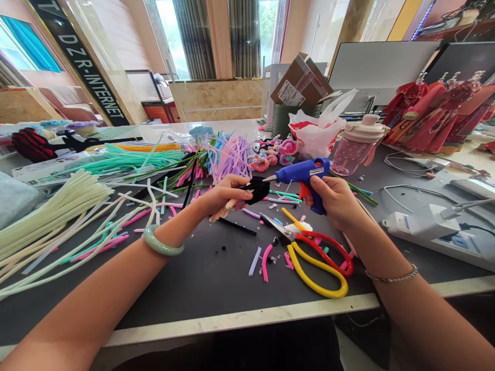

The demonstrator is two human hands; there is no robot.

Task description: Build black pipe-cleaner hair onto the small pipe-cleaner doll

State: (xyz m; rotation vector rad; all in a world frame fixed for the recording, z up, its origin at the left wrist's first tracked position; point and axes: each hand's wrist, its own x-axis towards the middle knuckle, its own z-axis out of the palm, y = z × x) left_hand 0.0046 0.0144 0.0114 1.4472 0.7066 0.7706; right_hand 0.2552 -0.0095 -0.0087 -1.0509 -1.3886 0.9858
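My left hand pinches a small fuzzy craft piece, black at the top with cream and some purple below; its exact shape is partly covered by my fingers. Wrapped round the handle of a blue hot glue gun is my right hand, with the orange trigger under the fingers. The gun's metal nozzle points left and meets or nearly meets the black part; I cannot tell which. Below the gun lie scissors with one red and one yellow handle, blades partly spread, among pink and lilac pipe cleaner scraps.
Cream pipe cleaners spread over the left side, with teal ones behind. Purple bundles stand mid-back. A pink bottle, a plastic bag and a cardboard box are behind my right hand. A power strip with cables lies right.
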